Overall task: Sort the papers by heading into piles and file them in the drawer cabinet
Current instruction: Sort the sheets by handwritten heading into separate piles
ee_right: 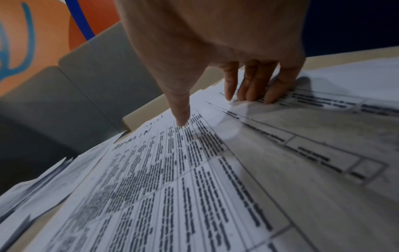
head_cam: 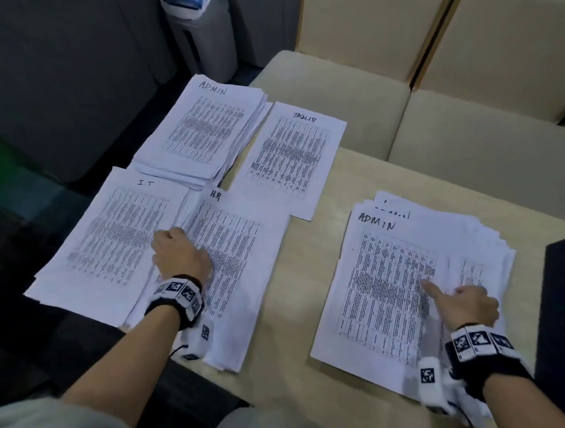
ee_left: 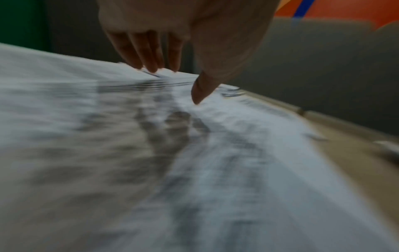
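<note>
I.T pile (head_cam: 109,239): lower left of the head view, on the pale worktop (head_cam: 319,278); its left corner hangs past the worktop edge, and how many sheets it holds cannot be counted.
Left hand (head_cam: 180,254): sits over the seam between the I.T pile and the HR pile (head_cam: 243,250); in the head view the fingers are tucked out of sight under the knuckles. The left wrist view is badly blurred, but shows fingers (ee_left: 149,56) fairly straight, tips down on a paper edge, thumb apart and pointing at the sheet, nothing gripped.
HR pile: centre left, its near end partly covered by the wrist band and arm; the heading is half hidden by a lifted sheet edge.
ADMIN pile (head_cam: 208,128): upper left of centre, thick and fanned, the sheets too many to count.
TASKLIST sheet (head_cam: 290,156): upper centre, just beside the ADMIN pile; the heading is small and hard to read, and it may be one sheet or a few.
Unsorted stack (head_cam: 396,289): right of the frame, topped by a sheet headed ADMIN; the heading behind it is cut off.
Right hand (head_cam: 464,304): rests on that stack's right side, thumb spread left on the top sheet, fingers (ee_right: 254,85) close together, tips pressing a curled page edge.
Count: five paper groups, two hands, two cream seat cushions (head_cam: 333,96) at upper right.
</note>
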Available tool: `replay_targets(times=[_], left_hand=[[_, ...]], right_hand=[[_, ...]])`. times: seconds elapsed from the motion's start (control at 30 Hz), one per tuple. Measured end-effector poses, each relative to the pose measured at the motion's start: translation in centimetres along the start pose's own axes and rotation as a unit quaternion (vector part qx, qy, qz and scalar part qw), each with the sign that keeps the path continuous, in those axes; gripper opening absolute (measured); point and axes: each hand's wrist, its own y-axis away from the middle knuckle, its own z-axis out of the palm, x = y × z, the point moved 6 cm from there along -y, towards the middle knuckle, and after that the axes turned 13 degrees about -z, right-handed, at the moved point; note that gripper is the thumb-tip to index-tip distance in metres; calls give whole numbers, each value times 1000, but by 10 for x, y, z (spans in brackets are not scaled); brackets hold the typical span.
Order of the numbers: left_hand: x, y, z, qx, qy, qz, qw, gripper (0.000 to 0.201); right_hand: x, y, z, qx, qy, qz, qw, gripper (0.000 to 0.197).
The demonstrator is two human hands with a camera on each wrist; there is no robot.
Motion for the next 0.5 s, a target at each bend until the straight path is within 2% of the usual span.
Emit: replay_targets(times=[0.1, 0.17, 0.27, 0.3, 0.33, 0.4, 0.5], left_hand=[[76, 48, 2, -25, 30, 133, 990, 47], [121, 84, 16, -83, 52, 210, 973, 39], [164, 128, 48, -263, 83, 229, 934, 39], [174, 141, 56, -311, 80, 227, 919, 40], [182, 153, 58, -332, 68, 232, 912, 38], [192, 169, 59, -315, 35, 258, 913, 27], [199, 179, 59, -286, 44, 286, 914, 27]], right_hand=[[-2, -6, 2, -2, 7, 3, 1000, 94], [-6, -9, 3, 3, -9, -13, 1000, 90], [-7, -11, 10, -20, -30, -15, 999, 83], [-4, -13, 14, -27, -31, -10, 999, 81], [-1, -16, 16, -34, -33, -8, 999, 77], [1, -16, 17, -50, -49, -3, 998, 63], [0, -15, 16, -75, -149, -11, 986, 45]])
